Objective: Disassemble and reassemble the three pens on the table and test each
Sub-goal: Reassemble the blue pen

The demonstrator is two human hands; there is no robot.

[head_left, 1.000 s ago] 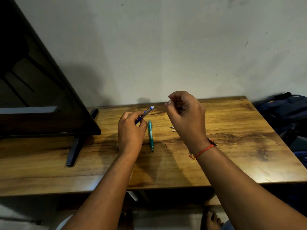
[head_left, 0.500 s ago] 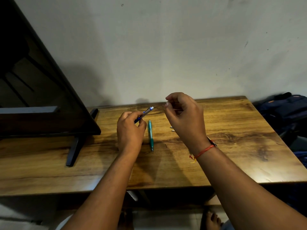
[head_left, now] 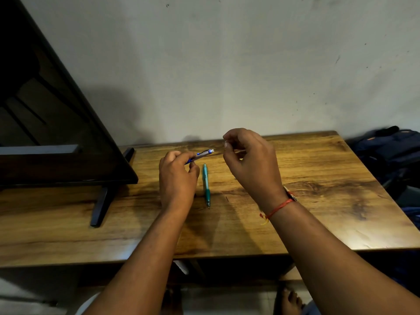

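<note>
A: Left hand (head_left: 177, 178) status?

B: Grip closed round the lower end of a blue pen barrel (head_left: 201, 155), held off the bench (head_left: 318, 212). Barrel tilts up and to the right; its white open end points at the right hand (head_left: 250, 162).

A: Right hand?

B: Raised above the bench, thumb and forefinger pinched tight just right of the barrel's open end. A thin sliver shows at the pinch and past the fingers, prob. a refill or spring; too small to confirm. So: grip narrow, pinched on smth thin, item unidentified. Gap btwn pinch and barrel end is slight; contact can't be told.

A: Other pens?

B: One teal pen (head_left: 206, 185) flat on the bench, btwn the two hands, lying roughly front-to-back w/ tip toward the person. It sits just right of the left hand, not touching it. Third pen not seen. A tiny part or two may lie on the bench behind the right hand; mostly hidden.

A: Surroundings?

B: Wooden bench against a grey wall (head_left: 227, 64). Dark TV screen (head_left: 56, 133) on a stand at the left end of the bench, well apart from the pens. Dark blue bag (head_left: 391, 151) beyond the right edge. Red thread band (head_left: 276, 209) on the right wrist.
</note>
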